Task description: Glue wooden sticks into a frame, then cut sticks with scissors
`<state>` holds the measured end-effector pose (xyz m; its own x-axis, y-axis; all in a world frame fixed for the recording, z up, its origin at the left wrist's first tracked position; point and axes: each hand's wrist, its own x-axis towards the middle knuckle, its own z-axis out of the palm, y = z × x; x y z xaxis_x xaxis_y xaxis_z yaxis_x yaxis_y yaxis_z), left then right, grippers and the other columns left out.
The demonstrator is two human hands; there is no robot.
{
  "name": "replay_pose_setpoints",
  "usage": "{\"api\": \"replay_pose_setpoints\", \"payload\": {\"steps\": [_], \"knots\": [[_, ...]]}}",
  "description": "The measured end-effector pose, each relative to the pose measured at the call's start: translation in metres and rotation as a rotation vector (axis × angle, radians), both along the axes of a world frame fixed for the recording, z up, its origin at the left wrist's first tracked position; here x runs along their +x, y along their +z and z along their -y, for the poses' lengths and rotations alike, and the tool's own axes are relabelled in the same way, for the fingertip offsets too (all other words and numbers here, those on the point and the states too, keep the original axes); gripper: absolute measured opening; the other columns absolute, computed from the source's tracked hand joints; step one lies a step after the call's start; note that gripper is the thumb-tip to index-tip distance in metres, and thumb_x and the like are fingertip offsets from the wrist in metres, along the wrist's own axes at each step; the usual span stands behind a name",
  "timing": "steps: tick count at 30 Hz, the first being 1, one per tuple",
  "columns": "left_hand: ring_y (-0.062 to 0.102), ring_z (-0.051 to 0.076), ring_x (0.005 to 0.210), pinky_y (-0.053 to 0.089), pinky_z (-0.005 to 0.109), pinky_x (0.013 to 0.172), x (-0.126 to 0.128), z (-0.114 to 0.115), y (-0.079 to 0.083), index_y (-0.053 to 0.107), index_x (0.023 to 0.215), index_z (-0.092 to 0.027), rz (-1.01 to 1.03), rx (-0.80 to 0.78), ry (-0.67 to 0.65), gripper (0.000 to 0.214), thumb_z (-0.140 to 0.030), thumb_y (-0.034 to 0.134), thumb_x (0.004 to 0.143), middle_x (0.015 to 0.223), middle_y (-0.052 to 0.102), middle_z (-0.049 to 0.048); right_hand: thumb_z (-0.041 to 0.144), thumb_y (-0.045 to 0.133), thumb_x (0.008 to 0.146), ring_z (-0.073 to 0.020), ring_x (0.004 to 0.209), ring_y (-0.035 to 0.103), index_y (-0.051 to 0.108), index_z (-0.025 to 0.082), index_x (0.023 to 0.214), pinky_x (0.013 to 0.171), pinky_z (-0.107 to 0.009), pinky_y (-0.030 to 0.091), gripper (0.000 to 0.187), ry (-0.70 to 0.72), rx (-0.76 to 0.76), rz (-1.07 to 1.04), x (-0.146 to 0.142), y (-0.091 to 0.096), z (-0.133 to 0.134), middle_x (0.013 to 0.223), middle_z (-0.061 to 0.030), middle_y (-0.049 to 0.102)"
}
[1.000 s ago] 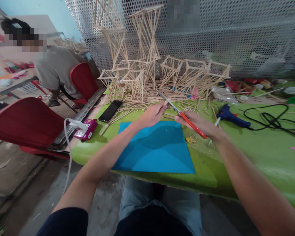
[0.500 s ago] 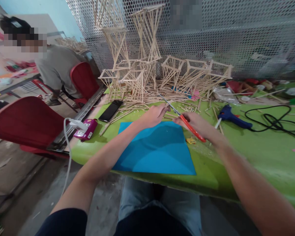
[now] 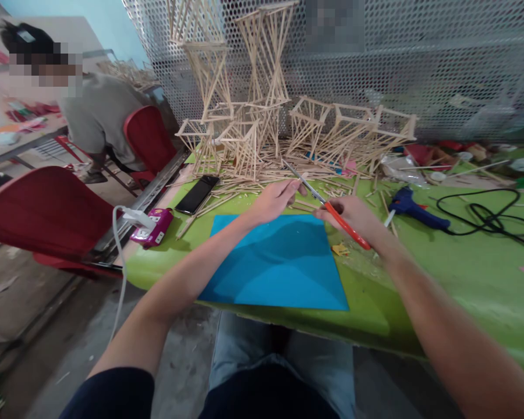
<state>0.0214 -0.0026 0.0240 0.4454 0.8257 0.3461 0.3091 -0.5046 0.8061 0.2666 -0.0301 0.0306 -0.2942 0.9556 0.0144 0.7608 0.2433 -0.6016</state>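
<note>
My right hand (image 3: 351, 215) is closed around a pair of scissors (image 3: 344, 224) with red-orange handles. Their metal blades point up and to the left, past the fingertips of my other hand. My left hand (image 3: 273, 201) is pinched close beside the blades; a small pale tip shows at its fingers, but what it holds is too small to make out. Below both hands lies a flat blue sheet (image 3: 275, 262) on the green tabletop (image 3: 419, 285). Loose thin wooden sticks (image 3: 244, 187) are heaped just beyond my hands.
Stick-built frames (image 3: 266, 75) stand at the back against a perforated metal screen (image 3: 402, 75). To the right lies a blue glue gun (image 3: 419, 212) with a black cord. A phone (image 3: 197, 195) and a purple power strip (image 3: 152, 227) lie left. A person (image 3: 100, 116) sits beyond red chairs.
Both hands and the scissors have shifted very slightly right in the picture. The grip on the scissors looks the same.
</note>
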Motion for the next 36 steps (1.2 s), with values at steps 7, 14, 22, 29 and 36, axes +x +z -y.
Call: {"api": "replay_pose_setpoints", "payload": {"steps": [7,14,22,29,36], "knots": [[0.029,0.008,0.049,0.028,0.022,0.043,0.006,0.005,0.0,0.057,0.099,-0.02,0.232,-0.301,-0.096,0.043,-0.057,0.039,0.112,0.064,0.032,-0.0069,0.067,0.069,0.087,-0.0132,0.055,0.035,0.044,0.023,0.06,0.055,-0.033,0.023,0.057,-0.003,0.001,-0.005,-0.001,0.006,0.006,0.057,0.0033,0.039],[0.026,0.008,0.047,0.026,0.021,0.04,0.003,0.002,0.001,0.055,0.099,-0.02,0.223,-0.299,-0.142,0.044,-0.058,0.039,0.112,0.062,0.03,-0.0078,0.078,0.067,0.084,-0.0135,0.059,0.034,0.043,0.024,0.063,0.056,-0.032,0.025,0.063,0.006,0.008,-0.04,-0.003,0.004,0.003,0.061,0.0038,0.037],[0.026,0.008,0.047,0.024,0.02,0.039,0.003,0.01,0.008,0.051,0.095,-0.021,0.175,-0.333,-0.122,0.038,-0.051,0.036,0.113,0.064,0.03,-0.007,0.068,0.062,0.09,-0.0144,0.055,0.036,0.043,0.024,0.06,0.057,-0.034,0.027,0.057,0.013,0.029,0.076,-0.002,0.013,0.01,0.056,0.0011,0.042],[0.021,0.008,0.044,0.019,0.022,0.038,0.002,0.006,0.005,0.049,0.096,-0.023,0.189,-0.442,-0.166,0.037,-0.055,0.037,0.112,0.066,0.027,-0.0074,0.064,0.062,0.093,-0.0141,0.054,0.036,0.042,0.023,0.06,0.058,-0.036,0.027,0.056,-0.027,-0.015,0.194,0.001,0.014,0.008,0.055,-0.0002,0.044],[0.02,0.007,0.045,0.017,0.022,0.038,-0.001,0.007,0.01,0.047,0.094,-0.024,0.135,-0.452,-0.163,0.04,-0.059,0.037,0.111,0.068,0.026,-0.0063,0.087,0.061,0.085,-0.0138,0.059,0.035,0.042,0.024,0.069,0.06,-0.035,0.027,0.068,0.014,-0.113,0.048,-0.002,0.016,0.009,0.062,0.0033,0.038]]}}
